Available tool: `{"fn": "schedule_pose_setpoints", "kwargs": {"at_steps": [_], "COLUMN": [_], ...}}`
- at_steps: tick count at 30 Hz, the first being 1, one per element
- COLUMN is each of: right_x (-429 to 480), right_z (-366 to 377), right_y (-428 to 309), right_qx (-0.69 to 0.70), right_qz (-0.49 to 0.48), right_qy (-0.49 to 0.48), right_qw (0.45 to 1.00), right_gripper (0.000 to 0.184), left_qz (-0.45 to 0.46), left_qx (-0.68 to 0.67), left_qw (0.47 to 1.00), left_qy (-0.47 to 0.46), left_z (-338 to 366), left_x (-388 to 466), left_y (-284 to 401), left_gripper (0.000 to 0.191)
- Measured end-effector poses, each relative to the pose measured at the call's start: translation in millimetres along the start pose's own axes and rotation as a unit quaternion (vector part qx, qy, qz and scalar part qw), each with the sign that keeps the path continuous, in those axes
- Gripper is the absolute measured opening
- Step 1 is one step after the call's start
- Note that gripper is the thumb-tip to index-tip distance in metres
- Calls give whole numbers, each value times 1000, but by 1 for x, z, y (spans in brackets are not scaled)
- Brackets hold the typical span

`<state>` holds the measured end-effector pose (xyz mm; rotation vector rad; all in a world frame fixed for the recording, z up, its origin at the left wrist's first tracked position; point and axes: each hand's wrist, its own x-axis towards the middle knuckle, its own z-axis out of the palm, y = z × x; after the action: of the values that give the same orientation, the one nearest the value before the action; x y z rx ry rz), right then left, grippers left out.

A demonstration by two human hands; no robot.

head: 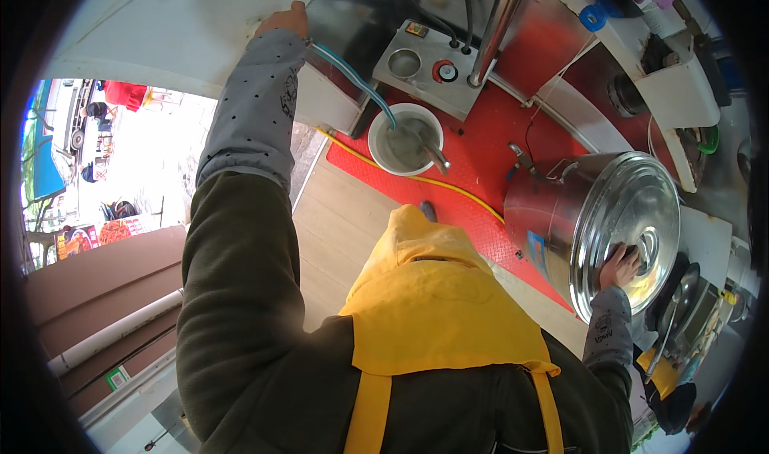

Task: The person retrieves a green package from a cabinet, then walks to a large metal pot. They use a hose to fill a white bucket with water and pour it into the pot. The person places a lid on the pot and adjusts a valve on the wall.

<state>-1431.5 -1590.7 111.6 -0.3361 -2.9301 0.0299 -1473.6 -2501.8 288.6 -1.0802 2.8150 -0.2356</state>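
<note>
My left hand (287, 20) is raised at the far left, at the edge where a pale wall panel meets a dark metal sheet; its grip is hard to make out. From beside that wrist, a blue-striped clear hose (354, 76) runs down into a white bucket (437, 126) of cloudy liquid. A metal-handled utensil (437, 158) leans in the bucket. On the right, my right hand (619, 267) lies on the shiny lid (607, 213) of a large stainless steel pot (544, 213), fingers curled at the lid's handle (650, 249).
A metal control box (423, 72) with a red-ringed dial stands behind the bucket. A yellow hose (462, 194) crosses the red floor plate (498, 129). Pans and utensils (679, 304) crowd the right side. A bright street (162, 129) shows at left.
</note>
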Motion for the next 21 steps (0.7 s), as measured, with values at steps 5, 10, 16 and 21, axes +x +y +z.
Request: {"fn": "schedule_pose_setpoints", "kwargs": {"at_steps": [5, 10, 16, 21], "right_x": [0, 0, -2, -3], "right_z": [1, 0, -7, -15], "right_y": [0, 0, -6, -15], "right_qx": [5, 4, 6, 4], "right_qz": [8, 7, 1, -3], "right_qy": [4, -1, -2, -15], "right_qw": [1000, 1000, 1000, 1000], "right_gripper": [69, 70, 70, 67], "left_qz": [-26, 8, 3, 6], "left_qx": [-53, -50, -62, -56], "left_qw": [998, 998, 997, 997], "left_qy": [0, -29, -40, -47], "left_z": [8, 13, 10, -1], "left_x": [8, 15, 17, 6], "left_y": [-4, -10, -10, -5], "left_gripper": [45, 41, 43, 48]}}
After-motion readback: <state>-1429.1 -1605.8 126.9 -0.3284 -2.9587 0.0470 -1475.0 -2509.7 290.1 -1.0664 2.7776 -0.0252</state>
